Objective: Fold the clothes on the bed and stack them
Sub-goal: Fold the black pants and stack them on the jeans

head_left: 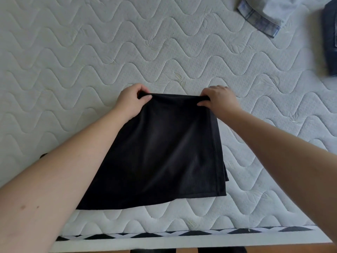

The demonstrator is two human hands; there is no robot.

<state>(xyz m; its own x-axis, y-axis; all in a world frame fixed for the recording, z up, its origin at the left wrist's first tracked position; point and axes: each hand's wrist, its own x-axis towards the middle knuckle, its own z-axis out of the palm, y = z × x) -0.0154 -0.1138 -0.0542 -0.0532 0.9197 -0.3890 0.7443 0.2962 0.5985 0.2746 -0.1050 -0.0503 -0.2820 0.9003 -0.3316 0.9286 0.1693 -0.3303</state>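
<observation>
Plainly, both hands gripped the far edge of a black garment (160, 152) that lay folded on the quilted white mattress (73, 61) near its front edge: the left hand (132, 101) pinched the left corner between thumb and curled fingers, and the right hand (218, 100) clamped the right corner the same way. Well apart at the far right lay a pale shirt with a plaid cuff (262, 13) and what looked like dark denim (331, 37) (cut off by the frame, slightly blurred).
</observation>
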